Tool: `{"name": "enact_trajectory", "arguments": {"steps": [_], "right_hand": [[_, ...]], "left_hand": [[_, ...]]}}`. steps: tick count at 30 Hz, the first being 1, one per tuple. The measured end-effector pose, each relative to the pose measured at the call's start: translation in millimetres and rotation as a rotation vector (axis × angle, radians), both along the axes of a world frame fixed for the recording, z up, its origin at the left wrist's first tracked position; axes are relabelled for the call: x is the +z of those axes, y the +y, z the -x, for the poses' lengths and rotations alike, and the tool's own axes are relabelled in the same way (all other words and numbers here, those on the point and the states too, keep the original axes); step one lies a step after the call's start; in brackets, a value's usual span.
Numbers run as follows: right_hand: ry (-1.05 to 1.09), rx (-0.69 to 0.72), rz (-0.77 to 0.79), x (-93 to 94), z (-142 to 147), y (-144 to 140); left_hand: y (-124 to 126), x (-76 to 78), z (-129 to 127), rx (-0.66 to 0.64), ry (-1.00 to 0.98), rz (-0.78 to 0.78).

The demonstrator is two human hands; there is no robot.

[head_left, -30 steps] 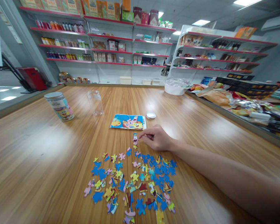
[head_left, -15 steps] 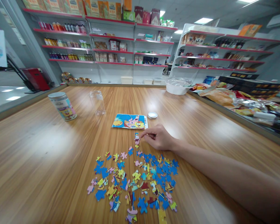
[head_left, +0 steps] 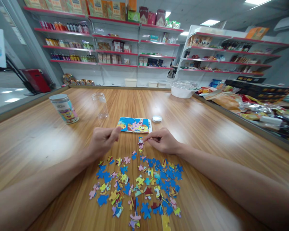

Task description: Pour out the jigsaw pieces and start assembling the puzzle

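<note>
A short upright strip of joined jigsaw puzzle pieces (head_left: 141,144) lies just below the SpongeBob picture card (head_left: 137,125). My right hand (head_left: 162,140) is at the strip's right side, index fingertip against it and the other fingers curled. To the left, my left hand (head_left: 104,141) is closed, thumb and index pressed together beside the card's lower left corner, which it covers. Whatever its fingers may hold is hidden. Nearer to me, many loose puzzle pieces (head_left: 146,210), in blue, yellow, pink and brown, are spread over the wooden table (head_left: 62,141).
A printed can (head_left: 65,110) with a metal lid and a clear plastic jar (head_left: 100,106) stand at the back left. Behind the card is a round lid (head_left: 157,119). A white basin (head_left: 183,89) sits at the far edge, with packaged snacks (head_left: 226,99) to its right.
My left hand has come in from the left and is now beside the picture card. My right hand stays at the joined pieces, almost unmoved.
</note>
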State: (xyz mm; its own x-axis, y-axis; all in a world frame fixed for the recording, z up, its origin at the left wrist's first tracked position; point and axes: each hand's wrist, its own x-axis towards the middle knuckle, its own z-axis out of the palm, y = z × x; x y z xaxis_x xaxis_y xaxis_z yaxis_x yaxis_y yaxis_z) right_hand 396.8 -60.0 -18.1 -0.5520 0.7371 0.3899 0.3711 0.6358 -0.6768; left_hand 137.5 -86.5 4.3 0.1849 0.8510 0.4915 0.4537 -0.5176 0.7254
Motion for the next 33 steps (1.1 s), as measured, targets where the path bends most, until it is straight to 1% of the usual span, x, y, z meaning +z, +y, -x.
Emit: {"name": "enact_trajectory", "arguments": {"steps": [1, 2, 4, 6, 10, 14, 20, 22, 28, 33], "right_hand": [[0.01, -0.001, 0.076, 1.4, -0.1, 1.5], [0.018, 0.002, 0.152, 3.1, -0.3, 3.3], [0.032, 0.021, 0.282, 7.0, -0.9, 7.1], [0.043, 0.049, 0.379, 10.6, -1.8, 10.2], [0.016, 0.111, 0.508, 13.9, -3.6, 11.9], [-0.013, 0.126, 0.516, 14.5, -4.2, 10.2], [-0.023, 0.114, 0.507, 15.6, -3.3, 9.0], [-0.031, 0.108, 0.502, 15.5, -3.1, 8.9], [-0.044, 0.085, 0.487, 15.6, -1.5, 7.3], [-0.037, 0.081, 0.483, 16.5, 0.1, 5.2]], "left_hand": [[12.4, -5.9, 2.6, 0.074, -0.06, 0.025], [21.2, -10.8, 4.9, 0.093, -0.09, 0.089], [29.6, -17.0, 7.8, 0.025, -0.076, 0.225], [30.4, -18.9, 8.3, -0.075, -0.005, 0.312], [27.1, -17.5, 6.7, -0.194, 0.132, 0.34], [26.6, -15.8, 8.3, -0.306, 0.194, 0.355], [28.4, -9.2, 19.2, -0.584, 0.16, 0.495], [29.6, -6.8, 23.0, -0.645, 0.159, 0.512], [32.2, -4.4, 27.6, -0.742, 0.167, 0.481], [33.3, -4.0, 27.1, -0.729, 0.175, 0.492]]}}
